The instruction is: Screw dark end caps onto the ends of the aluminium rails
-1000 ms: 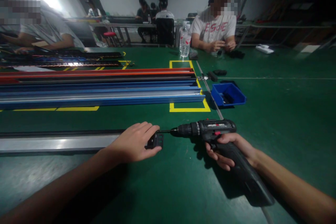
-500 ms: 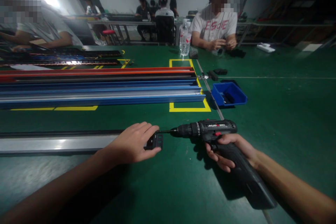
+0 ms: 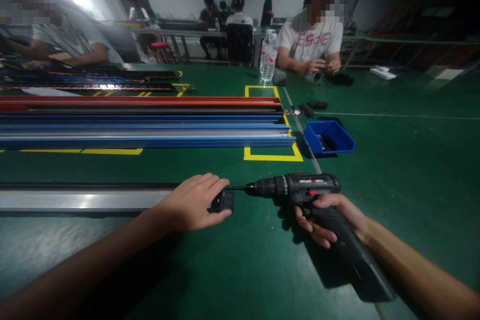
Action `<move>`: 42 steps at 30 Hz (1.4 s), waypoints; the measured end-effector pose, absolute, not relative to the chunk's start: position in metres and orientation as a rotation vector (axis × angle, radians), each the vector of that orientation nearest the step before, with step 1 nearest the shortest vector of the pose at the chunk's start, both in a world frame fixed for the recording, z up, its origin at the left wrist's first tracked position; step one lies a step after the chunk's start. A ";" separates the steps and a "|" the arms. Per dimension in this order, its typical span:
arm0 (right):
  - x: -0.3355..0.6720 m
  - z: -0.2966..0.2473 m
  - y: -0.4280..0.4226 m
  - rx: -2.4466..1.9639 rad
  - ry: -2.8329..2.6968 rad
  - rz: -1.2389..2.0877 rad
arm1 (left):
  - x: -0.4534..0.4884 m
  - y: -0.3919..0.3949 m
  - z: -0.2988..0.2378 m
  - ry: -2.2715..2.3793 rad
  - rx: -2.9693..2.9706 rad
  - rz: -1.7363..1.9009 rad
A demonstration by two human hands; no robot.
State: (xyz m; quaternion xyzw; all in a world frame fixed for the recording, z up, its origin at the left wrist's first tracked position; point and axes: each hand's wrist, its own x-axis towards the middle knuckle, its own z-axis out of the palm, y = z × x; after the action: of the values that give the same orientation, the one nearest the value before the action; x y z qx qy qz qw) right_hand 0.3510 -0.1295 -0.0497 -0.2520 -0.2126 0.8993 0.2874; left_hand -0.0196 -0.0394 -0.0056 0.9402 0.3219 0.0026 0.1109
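My right hand [image 3: 330,220] is wrapped round the grip of a black cordless drill [image 3: 311,182], which lies on its side and points left. Its long bit [image 3: 237,187] reaches the upper edge of a black plastic end cap [image 3: 226,201]. Over that end cap my left hand [image 3: 198,202] is closed, thumb below and fingers above. The cap sits at the right end of a long silver metal profile [image 3: 90,200]; my left hand hides where they meet. Whether a screw is at the bit's tip cannot be made out.
Long blue profiles [image 3: 187,140] and an orange one [image 3: 187,100] lie across the green table [image 3: 412,185]. Right of them stands a blue bin [image 3: 337,147] with dark parts inside. Water bottles [image 3: 267,57] stand farther back. A person [image 3: 313,42] sits opposite, another at the far left.
The view has shifted slightly, so the background sits a little farther right. Both hands, the drill and the end cap keep the same positions relative to each other.
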 end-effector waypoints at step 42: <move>0.353 -0.052 -0.129 -0.587 -0.612 2.414 | -0.019 -0.039 -0.006 0.975 2.733 0.006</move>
State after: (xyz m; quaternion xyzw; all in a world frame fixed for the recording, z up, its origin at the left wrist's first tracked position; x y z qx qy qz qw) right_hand 0.3528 -0.1289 -0.0524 -0.2197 -0.2291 0.9037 0.2874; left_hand -0.0188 -0.0392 -0.0064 0.9350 0.3337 0.0020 0.1198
